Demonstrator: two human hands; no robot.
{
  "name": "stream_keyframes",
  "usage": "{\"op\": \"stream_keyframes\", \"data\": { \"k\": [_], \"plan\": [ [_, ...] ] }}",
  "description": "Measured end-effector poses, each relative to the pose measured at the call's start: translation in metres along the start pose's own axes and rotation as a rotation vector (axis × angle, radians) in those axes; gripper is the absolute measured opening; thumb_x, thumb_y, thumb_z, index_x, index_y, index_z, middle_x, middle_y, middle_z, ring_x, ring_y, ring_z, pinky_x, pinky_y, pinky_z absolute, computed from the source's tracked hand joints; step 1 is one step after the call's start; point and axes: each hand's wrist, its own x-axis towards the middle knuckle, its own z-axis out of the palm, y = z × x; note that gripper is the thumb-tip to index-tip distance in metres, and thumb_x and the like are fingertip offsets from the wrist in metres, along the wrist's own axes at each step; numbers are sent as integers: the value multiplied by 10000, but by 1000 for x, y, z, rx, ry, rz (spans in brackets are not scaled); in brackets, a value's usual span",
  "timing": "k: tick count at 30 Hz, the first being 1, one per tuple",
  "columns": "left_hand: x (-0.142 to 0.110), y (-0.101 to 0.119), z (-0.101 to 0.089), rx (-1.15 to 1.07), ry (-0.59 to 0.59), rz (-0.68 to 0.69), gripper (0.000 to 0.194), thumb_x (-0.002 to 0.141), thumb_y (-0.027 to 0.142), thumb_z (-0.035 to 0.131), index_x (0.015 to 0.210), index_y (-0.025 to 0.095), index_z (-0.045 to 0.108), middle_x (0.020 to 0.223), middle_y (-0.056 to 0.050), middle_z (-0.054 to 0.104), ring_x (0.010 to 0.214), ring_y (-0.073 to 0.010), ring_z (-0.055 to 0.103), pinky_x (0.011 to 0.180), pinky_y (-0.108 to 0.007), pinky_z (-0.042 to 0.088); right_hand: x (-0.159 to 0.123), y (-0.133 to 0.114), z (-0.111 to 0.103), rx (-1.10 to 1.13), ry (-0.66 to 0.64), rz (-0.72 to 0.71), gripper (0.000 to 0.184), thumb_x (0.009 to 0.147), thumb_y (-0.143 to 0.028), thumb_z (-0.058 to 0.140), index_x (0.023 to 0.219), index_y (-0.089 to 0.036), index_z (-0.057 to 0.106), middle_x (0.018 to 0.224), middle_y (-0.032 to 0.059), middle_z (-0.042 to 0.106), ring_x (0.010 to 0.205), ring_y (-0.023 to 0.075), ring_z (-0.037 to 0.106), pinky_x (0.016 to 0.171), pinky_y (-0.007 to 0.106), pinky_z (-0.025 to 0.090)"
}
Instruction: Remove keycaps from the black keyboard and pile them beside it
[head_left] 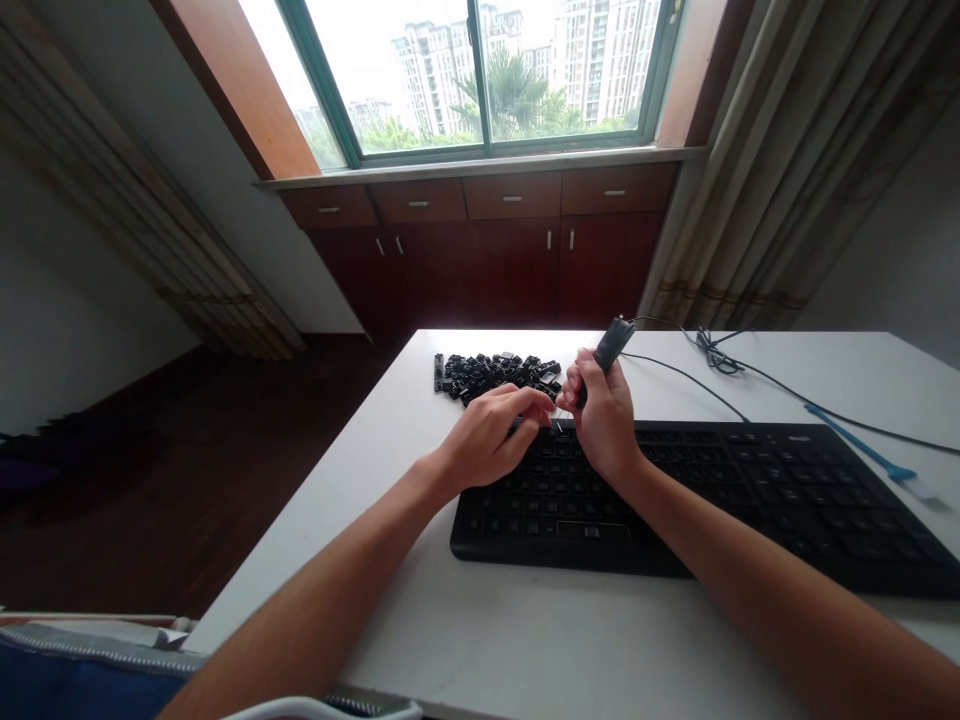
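Observation:
A black keyboard (720,500) lies on the white table (525,640). My right hand (604,415) is closed around a black handled tool (611,345), held upright with its tip down at the keyboard's top left corner. My left hand (491,435) rests beside it on the keyboard's upper left keys, fingers curled and pressed together toward the tool's tip; what they pinch, if anything, is too small to see. A pile of loose black keycaps (495,375) lies just behind both hands.
A black cable (712,360) runs from behind the keyboard to the right. A blue thin tool (862,450) lies at the right. Dark wooden cabinets (487,250) stand under a window behind the table. The table's left edge drops to dark floor.

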Motion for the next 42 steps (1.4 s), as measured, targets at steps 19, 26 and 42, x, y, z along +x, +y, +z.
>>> {"op": "stream_keyframes", "data": {
  "k": [19,26,42],
  "plan": [
    [2,-2,5,-263,46,-238,234,949,136,459,966,209,680,923,20,764,856,-156,708,839,-287,533,-5,4,0,-97,-19,78,236,928,-409,643,871,-239,490,661,-77,482,527,86,430,487,217,391],
    [3,-1,8,-181,98,-273,225,923,126,458,923,201,670,909,3,731,839,-163,673,819,-289,514,-12,7,5,19,-115,6,237,906,-413,681,903,-243,516,728,-63,509,630,103,487,603,251,451],
    [3,3,7,-225,62,-249,250,894,76,449,943,204,659,903,7,744,852,-163,681,836,-306,526,-3,-5,5,67,37,77,386,888,-440,689,730,-230,407,597,-77,353,491,88,326,450,231,320]
  ]
}}
